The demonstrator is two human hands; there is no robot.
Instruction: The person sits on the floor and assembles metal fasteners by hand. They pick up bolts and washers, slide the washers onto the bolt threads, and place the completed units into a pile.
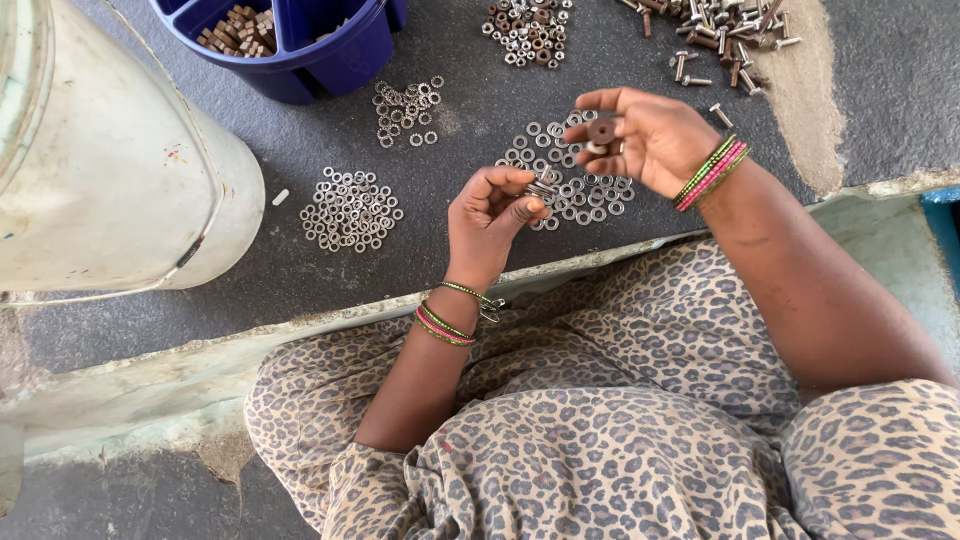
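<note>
A seated person in leopard-print clothing works over a dark grey worktop (pixel 300 270) strewn with sorted fasteners. The left hand (pixel 490 215) pinches a small stack of metal washers (pixel 541 188) between thumb and fingertips, held just above the nearest washer pile (pixel 575 175), apparently so more can be picked up without reaching. The right hand (pixel 640 135) is raised palm-up with fingers curled, gripping a dark round-headed bolt (pixel 601 131) near the fingertips; whether anything is already threaded on it is hard to make out. Further heaps lie apart by kind: a ring washer pile (pixel 350 208) to the left, a looser scatter of washers (pixel 407 108) beyond it, nuts (pixel 528 30) and long bolts (pixel 715 35) along the far edge, an arrangement that seems to keep each part within easy reach. A blue divided bin (pixel 300 50) holding brownish pieces and a large white bucket (pixel 100 170) are both cut off by the frame. Coloured bangles (pixel 712 172) circle both wrists.
</note>
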